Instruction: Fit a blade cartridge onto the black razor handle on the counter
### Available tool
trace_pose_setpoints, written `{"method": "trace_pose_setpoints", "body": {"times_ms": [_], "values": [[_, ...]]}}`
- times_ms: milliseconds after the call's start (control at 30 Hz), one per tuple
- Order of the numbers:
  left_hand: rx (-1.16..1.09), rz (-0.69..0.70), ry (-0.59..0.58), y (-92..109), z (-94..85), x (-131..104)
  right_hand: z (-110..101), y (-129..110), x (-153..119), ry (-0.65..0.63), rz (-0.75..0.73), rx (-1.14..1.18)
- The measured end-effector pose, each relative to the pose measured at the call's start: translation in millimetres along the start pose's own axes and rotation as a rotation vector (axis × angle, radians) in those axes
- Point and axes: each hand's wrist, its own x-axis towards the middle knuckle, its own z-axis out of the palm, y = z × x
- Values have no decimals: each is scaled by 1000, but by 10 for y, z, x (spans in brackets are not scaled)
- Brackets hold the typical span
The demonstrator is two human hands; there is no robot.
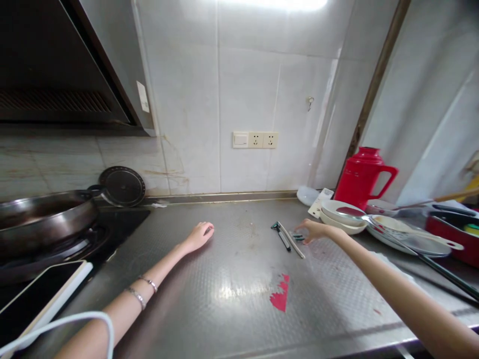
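Observation:
My left hand (200, 236) rests on the steel counter (209, 309), its fingers curled in; no object shows in it. My right hand (314, 231) reaches over several small dark-green pieces (298, 237) that look like razor heads. Its thumb and fingers are apart around them; whether they touch cannot be made out. Just left of these lies a razor (282, 237) with a green head and a dark and grey handle. A thin cream-coloured stick or tube (292, 241) lies beside the razor. Nearer to me is a torn red scrap (280, 295).
On the left, a steel pan (48, 214) sits on the stove, with a phone (41, 294) and white cable in front. At right stand a red thermos (361, 179), stacked bowls (342, 219), a plate with ladles and a red pot (452, 234). Wall sockets (255, 140) are behind.

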Motion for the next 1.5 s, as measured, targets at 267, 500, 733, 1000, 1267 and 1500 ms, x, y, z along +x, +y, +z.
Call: {"method": "trace_pose_setpoints", "body": {"times_ms": [267,500,733,1000,1267,1500], "values": [[225,-216,30,-404,-220,-189,-171,-255,35,126,-114,-93],[340,-330,-6,-453,-173,-315,-40,-1098,253,294,-295,-80],[401,-430,-58,-398,-179,-368,584,-1756,432,486,-248,-64],[404,-437,-95,-410,-169,-402,917,-1636,561,653,-244,-80],[401,-416,-120,-424,-169,-412,981,-1551,637,575,-173,-127],[402,-413,-122,-409,-200,-414,947,-1542,595,526,-179,-134]]}}
